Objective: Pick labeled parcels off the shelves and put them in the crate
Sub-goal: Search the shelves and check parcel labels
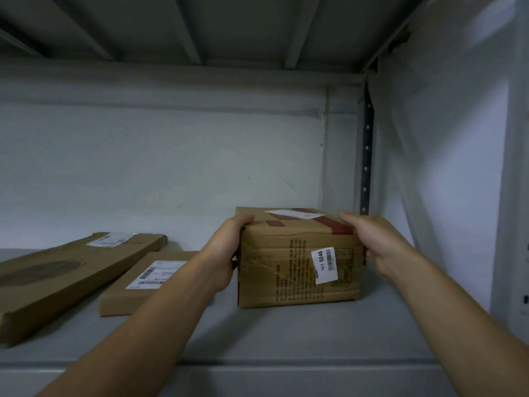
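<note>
Between left hand (221, 253) and right hand (382, 247) — parcel (283, 270), sticker (325, 265) probably "14-7-0246"

I read one white sticker (325, 265) on the front face of the brown box (274, 293): "14-7-0246", with a barcode. The dark print (292, 253) beside it is too blurred for me, as are the labels on the small flat parcel (120, 299) and the long parcel (57, 279).

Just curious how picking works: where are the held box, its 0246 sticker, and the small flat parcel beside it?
held box (274, 253): head view, front cardboard face
0246 sticker (325, 265): head view, middle of the sticker
small flat parcel (154, 275): head view, its top shipping label
</note>
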A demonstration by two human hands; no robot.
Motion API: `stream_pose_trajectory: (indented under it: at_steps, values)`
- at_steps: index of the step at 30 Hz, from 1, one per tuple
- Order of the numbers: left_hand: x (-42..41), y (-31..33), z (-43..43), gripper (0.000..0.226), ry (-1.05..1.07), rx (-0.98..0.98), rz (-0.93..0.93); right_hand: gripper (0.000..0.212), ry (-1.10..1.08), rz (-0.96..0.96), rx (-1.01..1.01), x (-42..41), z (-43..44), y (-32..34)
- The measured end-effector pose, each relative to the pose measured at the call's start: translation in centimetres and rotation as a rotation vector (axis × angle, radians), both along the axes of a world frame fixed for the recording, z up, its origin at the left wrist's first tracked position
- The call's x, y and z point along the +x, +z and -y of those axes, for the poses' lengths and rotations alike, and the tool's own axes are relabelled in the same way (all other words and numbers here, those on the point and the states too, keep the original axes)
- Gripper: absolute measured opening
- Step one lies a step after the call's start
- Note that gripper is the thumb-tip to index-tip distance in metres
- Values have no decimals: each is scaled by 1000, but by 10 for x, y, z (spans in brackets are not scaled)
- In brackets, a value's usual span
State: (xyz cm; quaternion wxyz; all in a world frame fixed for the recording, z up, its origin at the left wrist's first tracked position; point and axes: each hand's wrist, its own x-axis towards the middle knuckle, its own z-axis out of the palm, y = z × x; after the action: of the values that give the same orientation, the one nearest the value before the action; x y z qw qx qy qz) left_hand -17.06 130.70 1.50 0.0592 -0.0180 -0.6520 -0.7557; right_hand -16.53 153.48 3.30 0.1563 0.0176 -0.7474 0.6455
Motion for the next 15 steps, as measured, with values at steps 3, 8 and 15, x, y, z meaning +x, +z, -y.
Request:
stream_pose_trajectory:
  at_steps: [3,8,15]
  values:
    - [4,-3,-2,26,5,31,-47,21,-15,-33,-26,-4,-2,-10]
    - [12,-7,5,25,-33,57,-132,31,45,-107,-206,4,2,-22]
    - [22,-20,20,44,-79,95,-347,39,139,-313,-180,18,15,-43]
